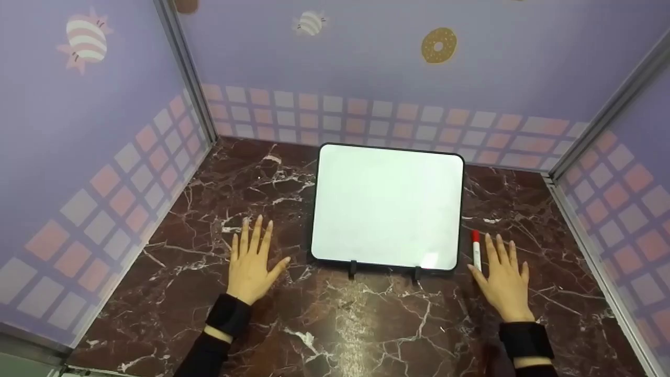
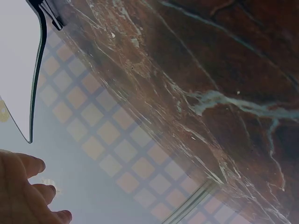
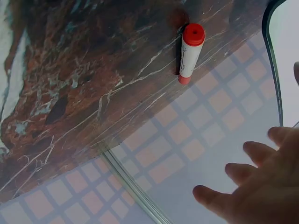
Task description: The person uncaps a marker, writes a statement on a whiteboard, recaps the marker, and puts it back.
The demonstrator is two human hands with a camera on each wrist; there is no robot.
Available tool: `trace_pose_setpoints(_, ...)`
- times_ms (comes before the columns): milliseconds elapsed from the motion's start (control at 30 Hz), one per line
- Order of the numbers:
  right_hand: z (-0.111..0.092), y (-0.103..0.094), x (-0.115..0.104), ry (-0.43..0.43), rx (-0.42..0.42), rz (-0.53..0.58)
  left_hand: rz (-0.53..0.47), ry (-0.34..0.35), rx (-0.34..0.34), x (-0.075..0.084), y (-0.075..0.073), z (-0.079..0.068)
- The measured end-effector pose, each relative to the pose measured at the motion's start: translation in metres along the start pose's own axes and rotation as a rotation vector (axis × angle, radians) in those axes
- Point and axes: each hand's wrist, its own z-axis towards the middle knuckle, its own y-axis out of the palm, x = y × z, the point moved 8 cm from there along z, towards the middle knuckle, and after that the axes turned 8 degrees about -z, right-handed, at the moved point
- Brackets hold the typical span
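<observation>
A whiteboard (image 1: 387,207) with a thin black frame stands on small black feet in the middle of the tabletop. To its left my left hand (image 1: 250,269) is spread palm down with straight fingers, holding nothing. On the other side my right hand (image 1: 506,288) lies likewise with fingers extended. A whiteboard marker (image 1: 476,254) with a white barrel and red cap lies between the board and the right hand, close by the thumb. In the right wrist view the marker (image 3: 190,56) shows both red ends, apart from the fingers (image 3: 240,172).
The dark red marbled tabletop (image 1: 356,324) is enclosed by lilac panels at the back (image 1: 366,63) and both sides, printed with pink and white squares. Metal rails (image 1: 191,73) run up the corners. Black bands (image 1: 229,315) wrap both wrists.
</observation>
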Motion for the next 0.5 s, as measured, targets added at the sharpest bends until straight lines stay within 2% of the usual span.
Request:
trace_pose_setpoints(133,0.005,-0.005,-0.001,0.008,0.084,-0.042,-0.004,0.002,0.007,-0.001,0.000,-0.001)
trace_pose_setpoints(233,0.011,-0.006,-0.001,0.024,0.118,-0.033,0.010,0.003,0.013,-0.001,0.000,-0.002)
trace_pose_setpoints(367,0.019,0.000,0.003,0.061,0.101,-0.005,0.011,0.007,0.017,0.000,0.000,-0.002)
trace_pose_setpoints(500,0.027,0.012,0.005,0.079,0.040,-0.014,-0.002,0.007,0.024,0.000,0.000,-0.003)
